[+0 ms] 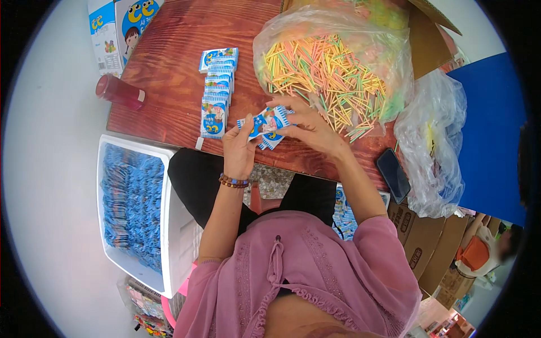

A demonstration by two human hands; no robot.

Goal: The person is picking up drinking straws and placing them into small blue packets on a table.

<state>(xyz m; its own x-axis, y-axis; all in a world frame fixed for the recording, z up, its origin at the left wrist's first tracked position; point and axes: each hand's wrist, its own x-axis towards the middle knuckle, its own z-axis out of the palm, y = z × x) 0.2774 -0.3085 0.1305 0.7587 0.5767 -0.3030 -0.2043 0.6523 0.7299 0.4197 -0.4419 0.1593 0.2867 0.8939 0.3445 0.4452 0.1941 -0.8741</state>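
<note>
Near the front edge of the table, my left hand (239,147) pinches one end of a small blue-and-white candy packet (262,124). The fingers of my right hand (313,128) close on the packet's other end. Just under it shows a second blue-and-white packet (271,141), partly hidden; whether a hand also holds it I cannot tell. To the left of my hands lies an overlapping row of similar packets (216,90). Right of and beyond them, a large clear plastic bag (282,28) lies open with many thin pink, yellow and green sticks (332,73) spilling from it.
A white foam box (167,225) full of blue packets stands at the left. A red-capped bottle (121,92) and printed cartons (121,34) are at the table's left side. On the right are a black phone (393,174), a crumpled plastic bag (431,146) and cardboard boxes (420,236).
</note>
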